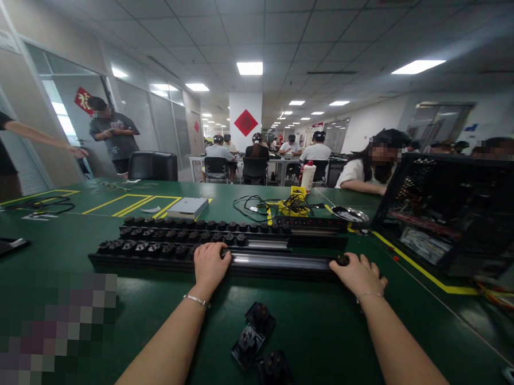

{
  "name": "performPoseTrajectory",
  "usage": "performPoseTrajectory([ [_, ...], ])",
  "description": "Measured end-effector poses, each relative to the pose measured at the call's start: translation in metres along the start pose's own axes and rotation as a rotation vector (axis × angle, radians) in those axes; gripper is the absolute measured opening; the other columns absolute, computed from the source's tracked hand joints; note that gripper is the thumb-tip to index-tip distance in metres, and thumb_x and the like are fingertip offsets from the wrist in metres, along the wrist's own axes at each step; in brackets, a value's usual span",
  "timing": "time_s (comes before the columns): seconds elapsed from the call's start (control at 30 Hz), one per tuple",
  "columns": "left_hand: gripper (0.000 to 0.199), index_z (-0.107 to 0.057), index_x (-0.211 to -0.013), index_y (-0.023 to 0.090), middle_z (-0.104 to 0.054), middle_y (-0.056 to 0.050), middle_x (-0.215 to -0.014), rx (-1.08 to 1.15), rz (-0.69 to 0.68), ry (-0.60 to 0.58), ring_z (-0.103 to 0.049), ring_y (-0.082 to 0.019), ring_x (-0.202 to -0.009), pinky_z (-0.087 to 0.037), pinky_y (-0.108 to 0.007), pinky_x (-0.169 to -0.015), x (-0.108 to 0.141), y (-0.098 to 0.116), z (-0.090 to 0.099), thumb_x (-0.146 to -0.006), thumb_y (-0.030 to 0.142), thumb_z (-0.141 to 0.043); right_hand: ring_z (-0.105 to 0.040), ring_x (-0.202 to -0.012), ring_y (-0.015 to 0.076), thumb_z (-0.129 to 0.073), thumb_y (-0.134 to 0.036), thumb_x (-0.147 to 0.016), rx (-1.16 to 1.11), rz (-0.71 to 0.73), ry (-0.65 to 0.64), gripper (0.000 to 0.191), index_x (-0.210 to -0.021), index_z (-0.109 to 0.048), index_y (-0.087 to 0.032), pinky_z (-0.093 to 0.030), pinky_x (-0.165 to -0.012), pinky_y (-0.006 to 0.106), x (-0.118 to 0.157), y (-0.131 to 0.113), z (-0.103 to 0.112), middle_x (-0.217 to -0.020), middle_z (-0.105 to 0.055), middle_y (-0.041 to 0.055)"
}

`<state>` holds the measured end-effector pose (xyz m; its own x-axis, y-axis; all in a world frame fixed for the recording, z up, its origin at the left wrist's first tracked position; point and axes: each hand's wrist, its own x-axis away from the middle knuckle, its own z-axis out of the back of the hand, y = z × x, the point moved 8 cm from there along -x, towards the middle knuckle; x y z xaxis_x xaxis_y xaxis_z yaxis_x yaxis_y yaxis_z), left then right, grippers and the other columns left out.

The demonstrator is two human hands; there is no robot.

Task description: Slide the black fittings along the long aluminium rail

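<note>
My left hand (210, 265) is closed over the nearest long black power strip housing (279, 264), at the end of its row of black socket modules (154, 248). Bare metallic rail shows in the channel to the right of that hand. At the housing's right part, my right hand (360, 274) pinches a small black socket module (343, 259) between thumb and fingers; its other fingers fan outward. Three loose black modules, one a socket module (248, 344) with metal contacts, lie on the green table (318, 339) between my forearms.
More black strips (315, 224) lie behind the nearest one. Beyond are a grey box (188, 207), cables in a yellow bin (297, 200) and a metal dish (350, 214). An open computer case (449, 220) stands at right. People sit and stand around the room.
</note>
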<state>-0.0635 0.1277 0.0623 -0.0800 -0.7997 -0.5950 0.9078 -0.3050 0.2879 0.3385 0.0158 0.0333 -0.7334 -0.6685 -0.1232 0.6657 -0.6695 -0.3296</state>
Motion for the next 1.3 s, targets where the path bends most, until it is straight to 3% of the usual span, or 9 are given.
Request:
performPoseTrajectory([
  [0.13, 0.019, -0.064, -0.088, 0.025, -0.068, -0.003, -0.092, 0.001, 0.000, 0.002, -0.053, -0.022, -0.099, -0.032, -0.037, -0.091, 0.000, 0.000, -0.001, -0.077, 0.033, -0.050, -0.038, -0.119, 0.0382, -0.039, -0.058, -0.072, -0.020, 0.003, 0.008, 0.060, -0.121, -0.053, -0.026, -0.033, -0.092, 0.054, -0.001, 0.005, 0.009, -0.136, -0.042, 0.0088],
  [0.27, 0.018, -0.063, -0.087, 0.025, -0.068, -0.002, -0.092, 0.005, 0.004, 0.010, -0.054, -0.022, -0.099, -0.032, -0.037, -0.091, 0.001, -0.001, -0.001, -0.077, 0.033, -0.051, -0.041, -0.115, 0.0377, -0.041, -0.056, -0.071, -0.037, -0.007, 0.026, 0.063, -0.123, -0.052, -0.023, -0.038, -0.089, 0.049, -0.004, 0.013, 0.012, -0.134, -0.044, 0.0100],
  [0.93, 0.018, -0.063, -0.086, 0.025, -0.068, -0.001, -0.090, 0.005, -0.022, 0.032, -0.054, -0.022, -0.097, -0.032, -0.037, -0.090, 0.001, 0.000, 0.000, -0.078, 0.033, -0.050, -0.047, -0.112, 0.0369, -0.043, -0.058, -0.071, -0.078, -0.095, -0.021, 0.068, -0.128, -0.045, -0.022, -0.043, -0.085, 0.048, -0.014, 0.032, 0.012, -0.126, -0.052, 0.0129],
  [1.1, 0.018, -0.064, -0.085, 0.025, -0.068, -0.001, -0.089, 0.006, -0.014, 0.029, -0.054, -0.022, -0.097, -0.032, -0.038, -0.090, 0.001, 0.000, 0.000, -0.077, 0.032, -0.050, -0.051, -0.110, 0.0332, -0.045, -0.056, -0.070, -0.127, -0.067, -0.006, 0.070, -0.129, -0.044, -0.017, -0.043, -0.088, 0.043, -0.018, 0.033, 0.006, -0.125, -0.051, 0.0158],
  [1.3, 0.018, -0.064, -0.086, 0.025, -0.068, -0.002, -0.090, 0.004, -0.015, 0.032, -0.054, -0.022, -0.097, -0.032, -0.038, -0.091, 0.000, 0.000, -0.001, -0.077, 0.032, -0.050, -0.057, -0.102, 0.0317, -0.048, -0.053, -0.069, -0.183, -0.084, -0.033, 0.066, -0.124, -0.045, -0.017, -0.047, -0.079, 0.041, -0.023, 0.038, 0.005, -0.120, -0.055, 0.0155],
])
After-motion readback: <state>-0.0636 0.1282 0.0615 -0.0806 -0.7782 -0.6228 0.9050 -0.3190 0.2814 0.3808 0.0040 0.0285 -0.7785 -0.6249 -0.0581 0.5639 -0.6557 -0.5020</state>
